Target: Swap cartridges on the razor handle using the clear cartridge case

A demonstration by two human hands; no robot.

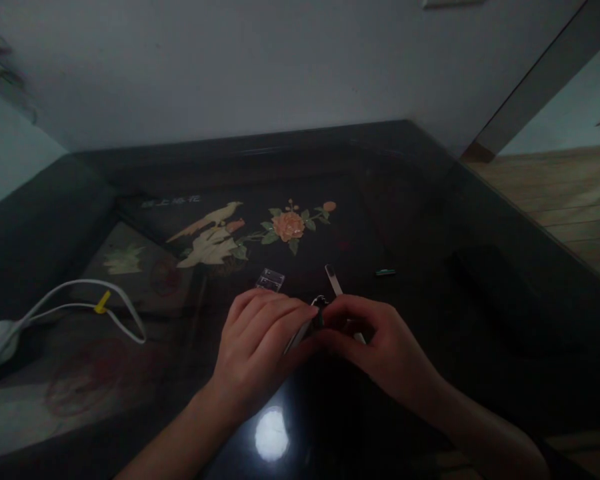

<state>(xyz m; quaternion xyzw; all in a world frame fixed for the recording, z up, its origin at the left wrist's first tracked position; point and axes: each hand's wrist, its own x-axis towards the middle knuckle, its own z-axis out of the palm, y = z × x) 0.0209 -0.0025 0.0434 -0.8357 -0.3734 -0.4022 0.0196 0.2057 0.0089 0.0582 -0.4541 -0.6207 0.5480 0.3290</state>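
White cable (80, 303) left of hands (320, 333)

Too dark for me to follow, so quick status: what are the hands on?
Left hand and right hand together, pinching a small metal piece. Thin metal strip juts behind. Clear plastic bit close by; white cable far left.

The small dark object (320, 312) pinched between both hands is mostly hidden by fingers; the white cable (80, 300) runs off the left edge.
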